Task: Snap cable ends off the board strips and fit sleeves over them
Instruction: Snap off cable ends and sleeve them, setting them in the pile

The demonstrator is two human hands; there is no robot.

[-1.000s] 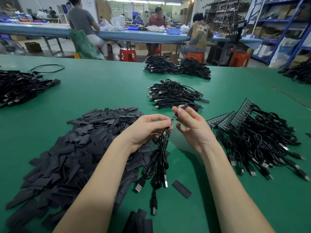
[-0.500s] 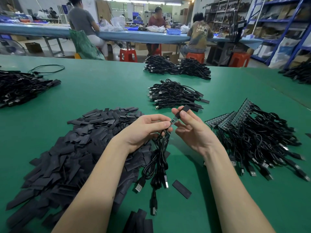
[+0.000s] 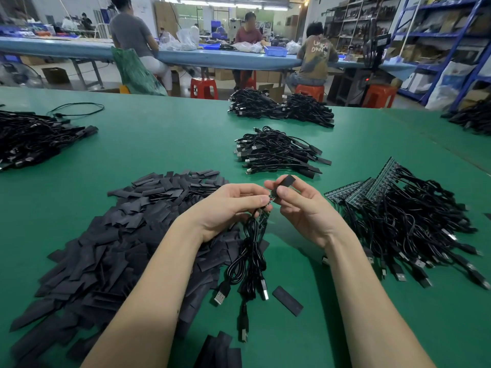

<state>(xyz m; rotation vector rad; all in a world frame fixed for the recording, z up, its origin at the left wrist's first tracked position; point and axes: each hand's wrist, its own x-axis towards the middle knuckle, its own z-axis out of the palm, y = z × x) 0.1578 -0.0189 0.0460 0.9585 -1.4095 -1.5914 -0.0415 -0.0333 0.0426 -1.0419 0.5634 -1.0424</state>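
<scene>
Right hand [image 3: 305, 208] pinched the sleeve [image 3: 286, 181], long axis toward one o'clock, its mouth just beside the cable end [image 3: 271, 200] (small board showing) pinched by left hand [image 3: 231, 208] fingers.

The left hand [image 3: 228, 208] covers the tops of the cables [image 3: 251, 251] it holds, and the small board end [image 3: 271, 200] between the two grips is mostly hidden by fingertips, too small to read. The right hand [image 3: 303, 205] hides the lower part of its sleeve [image 3: 287, 181]. At the table's near edge the sleeve pile [image 3: 111, 235] and a small sleeve stack [image 3: 220, 351] are cut off by the frame, and the cable heap [image 3: 34, 136] on the left is cropped too.
</scene>
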